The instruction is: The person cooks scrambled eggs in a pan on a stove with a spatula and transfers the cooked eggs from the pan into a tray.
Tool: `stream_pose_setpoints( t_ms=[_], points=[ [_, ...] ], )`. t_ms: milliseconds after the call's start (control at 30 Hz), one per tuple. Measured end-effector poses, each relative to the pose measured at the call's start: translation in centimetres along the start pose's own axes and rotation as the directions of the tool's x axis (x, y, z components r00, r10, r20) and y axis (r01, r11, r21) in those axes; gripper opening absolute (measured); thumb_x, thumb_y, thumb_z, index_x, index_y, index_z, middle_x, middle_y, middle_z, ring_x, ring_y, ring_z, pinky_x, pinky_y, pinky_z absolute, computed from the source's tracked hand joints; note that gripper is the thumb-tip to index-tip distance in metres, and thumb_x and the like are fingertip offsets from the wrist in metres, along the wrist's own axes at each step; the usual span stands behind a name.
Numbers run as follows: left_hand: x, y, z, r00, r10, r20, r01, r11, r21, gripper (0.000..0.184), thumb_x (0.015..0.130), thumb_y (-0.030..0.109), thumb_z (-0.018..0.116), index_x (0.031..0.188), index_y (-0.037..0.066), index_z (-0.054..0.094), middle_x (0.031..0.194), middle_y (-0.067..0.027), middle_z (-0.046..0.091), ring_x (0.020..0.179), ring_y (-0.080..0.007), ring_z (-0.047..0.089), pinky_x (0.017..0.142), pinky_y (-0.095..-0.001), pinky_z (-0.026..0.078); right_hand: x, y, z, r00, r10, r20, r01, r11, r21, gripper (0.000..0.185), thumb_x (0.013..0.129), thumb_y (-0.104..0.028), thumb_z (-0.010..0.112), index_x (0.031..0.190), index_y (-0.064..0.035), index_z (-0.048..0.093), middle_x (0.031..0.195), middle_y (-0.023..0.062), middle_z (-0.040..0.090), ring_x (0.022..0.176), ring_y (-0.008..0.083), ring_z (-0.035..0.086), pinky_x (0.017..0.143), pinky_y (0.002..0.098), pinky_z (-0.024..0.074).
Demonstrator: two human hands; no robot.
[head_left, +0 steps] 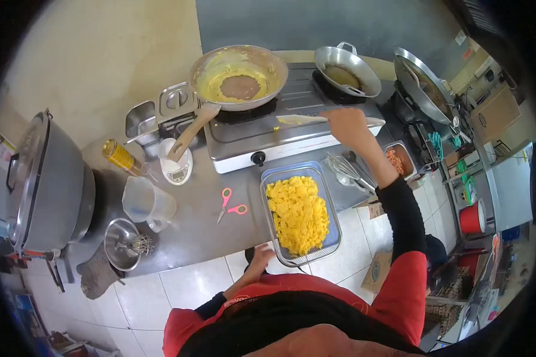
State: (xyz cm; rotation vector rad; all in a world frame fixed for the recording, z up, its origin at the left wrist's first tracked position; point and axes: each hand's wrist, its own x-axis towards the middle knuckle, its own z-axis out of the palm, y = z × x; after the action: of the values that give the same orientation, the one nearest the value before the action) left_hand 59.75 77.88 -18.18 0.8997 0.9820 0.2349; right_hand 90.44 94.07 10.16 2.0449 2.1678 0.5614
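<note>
My right hand (348, 126) is closed around the handle of a pale spatula (302, 119), which lies level above the front of the stove (268, 143). Yellow bits stick to its blade. Scrambled eggs (299, 217) are heaped in a wire-rimmed basket (339, 245) with a blue tray at its back, at the counter's front edge. My left hand (261, 259) is beside the basket's near left corner, fingers loosely apart, with nothing seen in it. A large egg-smeared pan (267, 71) sits on the left burner, its wooden handle pointing toward me.
Pink scissors (224, 206), a plastic jug (149, 202), a kitchen scale (177, 172) and a steel bowl with a whisk (120, 244) stand left. Another whisk (354, 172) lies right. A smaller wok (348, 68) occupies the right burner; a big pot (56, 184) stands far left.
</note>
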Motion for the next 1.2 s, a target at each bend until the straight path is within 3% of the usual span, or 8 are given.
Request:
stream_pose_setpoints(
  t_ms=[133, 200, 267, 533, 700, 767, 967, 1200],
  points=[
    [-0.2, -1.7, 2.7, 0.952, -0.11, 0.285, 0.061, 0.983, 0.174, 0.062, 0.076, 0.033, 0.062, 0.124, 0.006, 0.031, 0.104, -0.0019, 0.051, 0.088, -0.0118, 0.05, 0.075, -0.028, 0.042, 2.0, -0.7, 0.8, 1.0, -0.018, 0.002, 0.018, 0.998, -0.062, 0.016, 0.072, -0.016, 0.051, 0.08, -0.0179, 0.065, 0.069, 0.0066, 0.062, 0.066, 0.0228, 0.062, 0.053, 0.0355, 0.0412],
    [0.8, -1.9, 4.7, 0.914, 0.17, 0.367, -0.163, 0.985, -0.05, 0.062, 0.073, 0.025, 0.068, 0.122, 0.004, 0.037, 0.105, -0.0042, 0.053, 0.092, -0.0121, 0.051, 0.077, -0.0274, 0.044, 3.4, -1.5, 0.9, 0.998, -0.05, 0.025, 0.053, 0.99, -0.129, 0.015, 0.072, -0.016, 0.051, 0.077, -0.0168, 0.065, 0.07, 0.0062, 0.063, 0.067, 0.0223, 0.062, 0.054, 0.035, 0.04],
    [-0.9, 0.3, 5.8, 0.909, 0.287, 0.302, -0.242, 0.954, -0.178, 0.052, 0.073, 0.022, 0.068, 0.116, 0.004, 0.045, 0.103, -0.0045, 0.054, 0.089, -0.0112, 0.051, 0.072, -0.0257, 0.045, 4.5, -2.6, 1.0, 0.996, -0.008, 0.093, 0.025, 0.983, -0.182, 0.019, 0.072, -0.015, 0.053, 0.085, -0.0208, 0.064, 0.07, 0.0044, 0.062, 0.068, 0.0211, 0.062, 0.058, 0.0354, 0.0419],
    [-0.5, -0.3, 6.5, 0.983, 0.095, 0.154, 0.004, 0.838, -0.546, 0.05, 0.079, 0.013, 0.06, 0.12, 0.004, 0.032, 0.113, -0.012, 0.048, 0.097, -0.0202, 0.054, 0.082, -0.0295, 0.048, 6.4, -5.5, -0.3, 0.988, -0.044, 0.145, 0.081, 0.962, -0.261, 0.01, 0.069, -0.018, 0.056, 0.072, -0.0137, 0.065, 0.07, 0.0044, 0.063, 0.067, 0.0205, 0.062, 0.058, 0.0343, 0.0383],
    [-0.6, -0.4, 6.4, 0.983, 0.092, 0.159, 0.015, 0.823, -0.568, 0.052, 0.081, 0.013, 0.058, 0.122, 0.005, 0.027, 0.114, -0.0131, 0.047, 0.099, -0.0224, 0.053, 0.084, -0.0324, 0.047, 5.3, -5.3, -1.3, 0.986, -0.063, 0.157, 0.112, 0.94, -0.322, 0.011, 0.069, -0.019, 0.056, 0.071, -0.0128, 0.065, 0.07, 0.0045, 0.063, 0.066, 0.0204, 0.062, 0.056, 0.0342, 0.0388],
    [-0.4, -0.4, 6.2, 0.982, 0.089, 0.167, 0.022, 0.824, -0.567, 0.052, 0.081, 0.013, 0.058, 0.122, 0.005, 0.027, 0.114, -0.013, 0.047, 0.099, -0.0224, 0.053, 0.085, -0.0323, 0.047, 2.9, -4.2, -3.7, 0.939, -0.188, 0.287, 0.288, 0.885, -0.365, 0.01, 0.068, -0.019, 0.056, 0.072, -0.0146, 0.065, 0.071, 0.0044, 0.063, 0.067, 0.0212, 0.062, 0.054, 0.0348, 0.0405],
    [0.4, -1.0, 5.7, 0.973, 0.093, 0.212, 0.007, 0.904, -0.428, 0.054, 0.082, 0.019, 0.058, 0.124, 0.005, 0.027, 0.113, -0.0131, 0.049, 0.092, -0.0208, 0.057, 0.077, -0.0278, 0.05, -6.6, -2.1, -3.7, 0.83, -0.283, 0.481, 0.352, 0.934, -0.058, 0.018, 0.069, -0.015, 0.054, 0.082, -0.0214, 0.064, 0.068, 0.005, 0.061, 0.065, 0.0242, 0.061, 0.054, 0.0387, 0.0439],
    [-0.3, 0.2, 5.9, 0.973, 0.113, 0.203, -0.031, 0.929, -0.369, 0.052, 0.084, 0.026, 0.053, 0.124, 0.004, 0.028, 0.112, -0.0125, 0.05, 0.092, -0.0209, 0.058, 0.076, -0.0275, 0.049, -15.6, -6.1, 4.9, 0.923, -0.145, 0.356, 0.105, 0.986, 0.129, 0.02, 0.076, -0.015, 0.047, 0.092, -0.0138, 0.06, 0.07, 0.007, 0.06, 0.064, 0.0222, 0.061, 0.051, 0.0338, 0.0461]
  ],
)
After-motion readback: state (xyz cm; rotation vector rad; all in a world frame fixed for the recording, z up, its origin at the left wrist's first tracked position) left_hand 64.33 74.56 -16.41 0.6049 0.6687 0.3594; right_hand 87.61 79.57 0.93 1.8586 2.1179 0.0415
